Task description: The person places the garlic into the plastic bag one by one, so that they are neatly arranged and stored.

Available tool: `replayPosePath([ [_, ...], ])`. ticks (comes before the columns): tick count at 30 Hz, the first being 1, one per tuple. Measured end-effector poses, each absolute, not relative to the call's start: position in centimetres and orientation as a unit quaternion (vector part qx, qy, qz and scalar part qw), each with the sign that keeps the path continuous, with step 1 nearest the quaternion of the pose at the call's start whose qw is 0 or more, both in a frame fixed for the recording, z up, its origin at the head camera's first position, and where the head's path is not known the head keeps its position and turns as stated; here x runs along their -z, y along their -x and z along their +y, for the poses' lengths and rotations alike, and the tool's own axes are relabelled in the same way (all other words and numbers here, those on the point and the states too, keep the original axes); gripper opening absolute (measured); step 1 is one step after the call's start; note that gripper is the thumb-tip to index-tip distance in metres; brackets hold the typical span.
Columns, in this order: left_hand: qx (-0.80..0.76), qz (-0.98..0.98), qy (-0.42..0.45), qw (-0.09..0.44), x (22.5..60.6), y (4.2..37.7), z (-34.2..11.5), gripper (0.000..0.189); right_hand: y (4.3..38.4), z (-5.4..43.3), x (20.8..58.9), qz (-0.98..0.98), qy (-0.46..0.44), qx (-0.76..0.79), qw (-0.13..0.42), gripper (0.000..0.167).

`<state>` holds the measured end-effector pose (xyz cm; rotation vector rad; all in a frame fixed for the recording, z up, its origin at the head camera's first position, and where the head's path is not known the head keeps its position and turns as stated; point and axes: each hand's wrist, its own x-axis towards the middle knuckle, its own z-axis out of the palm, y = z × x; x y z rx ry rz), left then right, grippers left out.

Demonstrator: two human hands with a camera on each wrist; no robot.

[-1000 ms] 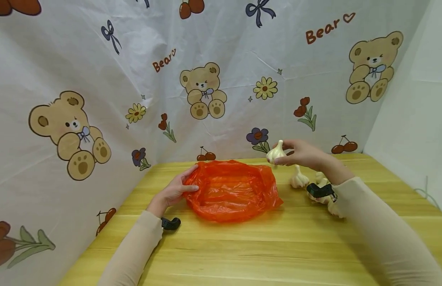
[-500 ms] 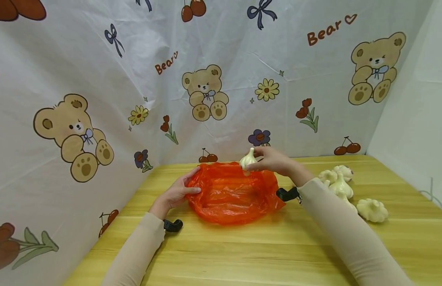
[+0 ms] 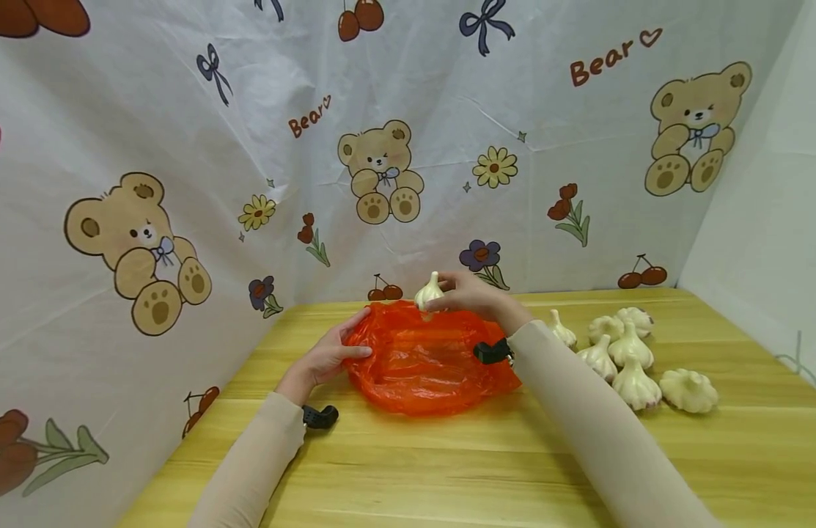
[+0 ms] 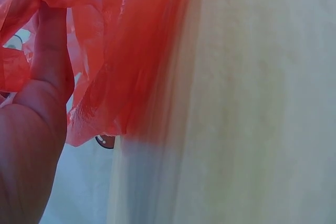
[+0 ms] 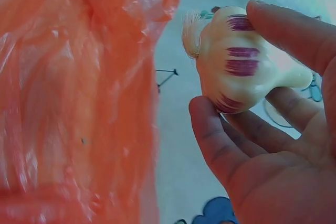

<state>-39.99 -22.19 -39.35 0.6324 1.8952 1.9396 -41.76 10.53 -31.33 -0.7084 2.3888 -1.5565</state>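
A red plastic bag (image 3: 427,367) lies on the table with its mouth spread wide. My left hand (image 3: 328,353) grips the bag's left edge, thumb on the near side; in the left wrist view thin red film (image 4: 136,40) covers the fingertips. Over the far rim of the bag, my right hand (image 3: 470,293) pinches a garlic bulb (image 3: 430,292) with its stem upward. The right wrist view shows purple streaks and a tuft of roots on this garlic bulb (image 5: 236,61), held between thumb and fingers, apart from the bag (image 5: 79,103).
Several more garlic bulbs (image 3: 635,385) sit in a loose group on the right of the wooden table (image 3: 408,469). One bulb (image 3: 561,330) is partly hidden behind the right sleeve. A bear-printed sheet (image 3: 434,147) hangs behind the table.
My right hand has carried the garlic bulb leftward from beside the bag to above its far rim. The left hand keeps its grip on the bag.
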Motion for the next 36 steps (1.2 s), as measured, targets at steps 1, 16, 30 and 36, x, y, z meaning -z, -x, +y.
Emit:
replayPosePath([
  [1,-0.685,0.67,-0.223,0.177,39.3,40.0,-22.3,0.093,42.0,10.1,31.5,0.808,0.237,0.53,0.103,0.061],
  [16,-0.683,0.675,-0.217,0.177,39.4,40.1,-21.6,0.091,44.0,6.0,35.7,0.8,0.174,0.568,0.082,0.056],
  [30,-0.688,0.672,-0.216,0.168,39.4,39.9,-22.2,0.093,44.6,3.7,38.4,0.817,0.119,0.562,0.056,0.055],
  [36,-0.689,0.671,-0.216,0.168,39.5,40.1,-22.2,0.094,44.5,3.6,39.5,0.839,0.109,0.532,0.041,0.068],
])
